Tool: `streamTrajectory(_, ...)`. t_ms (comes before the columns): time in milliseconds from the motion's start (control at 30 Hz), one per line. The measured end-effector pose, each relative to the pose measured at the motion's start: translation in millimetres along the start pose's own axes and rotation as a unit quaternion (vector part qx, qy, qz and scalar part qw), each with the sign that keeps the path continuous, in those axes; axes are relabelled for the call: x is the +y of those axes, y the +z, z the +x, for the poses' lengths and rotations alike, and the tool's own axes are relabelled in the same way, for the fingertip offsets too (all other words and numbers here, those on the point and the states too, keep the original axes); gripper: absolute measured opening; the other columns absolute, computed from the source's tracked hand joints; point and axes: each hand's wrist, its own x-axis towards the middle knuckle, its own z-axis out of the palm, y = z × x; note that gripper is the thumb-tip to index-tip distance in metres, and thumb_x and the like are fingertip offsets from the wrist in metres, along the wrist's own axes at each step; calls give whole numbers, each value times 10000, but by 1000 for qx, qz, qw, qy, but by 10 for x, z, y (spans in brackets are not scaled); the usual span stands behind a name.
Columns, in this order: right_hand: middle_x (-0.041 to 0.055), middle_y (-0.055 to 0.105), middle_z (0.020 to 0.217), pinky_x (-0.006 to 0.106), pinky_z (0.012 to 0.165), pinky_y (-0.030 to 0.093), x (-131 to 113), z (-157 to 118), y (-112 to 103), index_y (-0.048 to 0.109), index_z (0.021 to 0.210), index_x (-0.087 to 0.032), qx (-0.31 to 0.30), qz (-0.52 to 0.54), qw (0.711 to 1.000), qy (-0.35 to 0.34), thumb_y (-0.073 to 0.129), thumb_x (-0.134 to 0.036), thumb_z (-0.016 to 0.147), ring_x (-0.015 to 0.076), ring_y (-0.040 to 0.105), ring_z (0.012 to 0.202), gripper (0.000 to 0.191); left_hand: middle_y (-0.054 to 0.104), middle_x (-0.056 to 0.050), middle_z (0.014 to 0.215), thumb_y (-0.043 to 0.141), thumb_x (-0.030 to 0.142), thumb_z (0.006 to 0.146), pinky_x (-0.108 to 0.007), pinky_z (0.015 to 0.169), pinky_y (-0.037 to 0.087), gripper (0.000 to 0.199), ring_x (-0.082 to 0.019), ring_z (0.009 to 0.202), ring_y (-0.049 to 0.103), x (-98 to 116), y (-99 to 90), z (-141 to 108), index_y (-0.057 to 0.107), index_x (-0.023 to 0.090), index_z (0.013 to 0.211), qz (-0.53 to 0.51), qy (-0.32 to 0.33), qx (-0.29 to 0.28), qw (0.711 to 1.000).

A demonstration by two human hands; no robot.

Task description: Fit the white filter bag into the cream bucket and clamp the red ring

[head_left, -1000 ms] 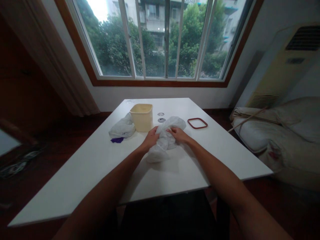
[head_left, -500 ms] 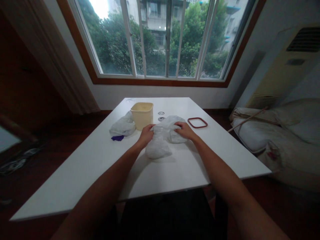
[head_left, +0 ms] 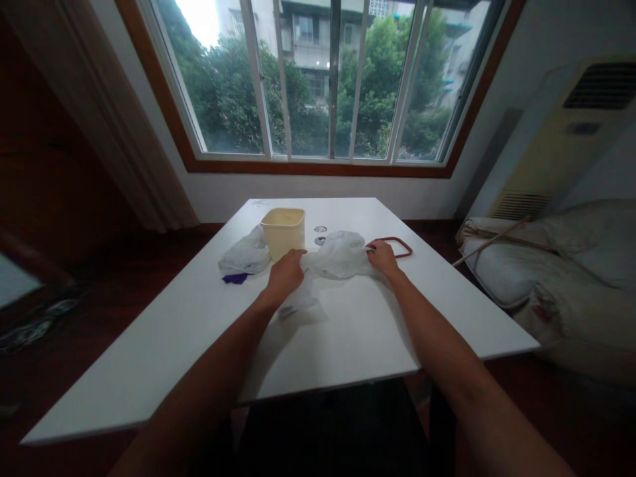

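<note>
Bag [head_left: 342, 255] spans two hands [head_left: 287, 271] [head_left: 382, 257] near one bin [head_left: 284, 233].

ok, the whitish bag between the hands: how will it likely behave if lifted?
The whitish bag is probably floppy: it bunches into creases between the left hand and right hand. Likely light, as the film looks thin and translucent, though contents can't be ruled out. Unlikely to roll, given its loose, crumpled shape.

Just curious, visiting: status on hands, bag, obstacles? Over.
Left hand, right hand gripping plastic bag. Bag crumpled between them. Red frame partly behind right hand.
</note>
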Motion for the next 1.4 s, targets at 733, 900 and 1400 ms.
streamTrajectory(733,161,616,1260,395,990,453,-736,-510,349,571,1267,-151,-151,158,936,-275,761,-454,761,286,593,1123,620,650,-177,1153,551,290,883,-376,887,476,402,-292,1041,637,181,401,-125,559,136,1253,-11,86,-128,988)
streamTrajectory(900,138,682,1163,353,902,488,-743,-486,276,604,1189,-137,-201,140,930,-276,796,-294,726,254,646,1006,526,688,-113,1125,536,227,897,-341,910,477,208,-249,1055,642,184,433,-85,632,174,1074,-54,107,-136,983)
streamTrajectory(1400,109,714,1168,310,853,481,-583,-228,98,614,1252,-215,-99,-83,980,-154,548,-150,797,272,672,1041,464,710,-102,708,537,478,890,-280,667,445,417,-193,654,643,64,93,53,665,148,670,-55,-91,-251,962)
